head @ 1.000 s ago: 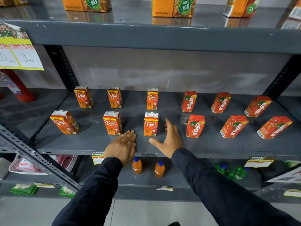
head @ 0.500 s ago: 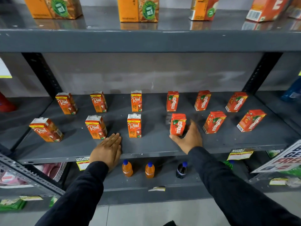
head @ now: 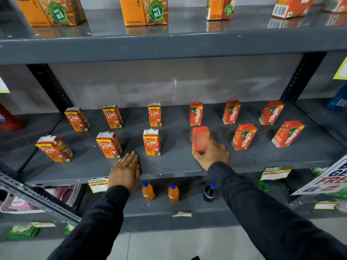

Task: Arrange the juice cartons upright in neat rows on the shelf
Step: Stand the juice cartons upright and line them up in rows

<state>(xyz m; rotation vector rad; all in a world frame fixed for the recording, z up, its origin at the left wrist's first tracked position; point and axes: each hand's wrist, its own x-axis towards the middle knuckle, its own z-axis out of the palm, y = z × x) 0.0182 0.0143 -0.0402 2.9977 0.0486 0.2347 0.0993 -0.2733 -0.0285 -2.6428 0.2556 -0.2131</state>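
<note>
Small juice cartons stand upright in two rows on the grey middle shelf [head: 176,166]. Orange Real cartons fill the left half, such as the front one [head: 152,142]. Red Maaza cartons fill the right half, such as the back one [head: 195,113]. My right hand [head: 211,154] grips the base of the front-row Maaza carton [head: 200,137], which is motion-blurred. My left hand [head: 125,170] lies flat, palm down, on the shelf's front edge, between two front Real cartons, holding nothing.
Large juice packs [head: 143,11] stand on the shelf above. Below the middle shelf stand two orange drink bottles [head: 148,191] and a dark one [head: 209,192]. Price tags [head: 275,173] hang from the shelf lip. A slanted metal rack [head: 37,199] sits lower left.
My right hand moved right from beside the front Real carton and closed on the front Maaza carton, which now blurs as it shifts. My left hand stayed flat on the shelf edge.
</note>
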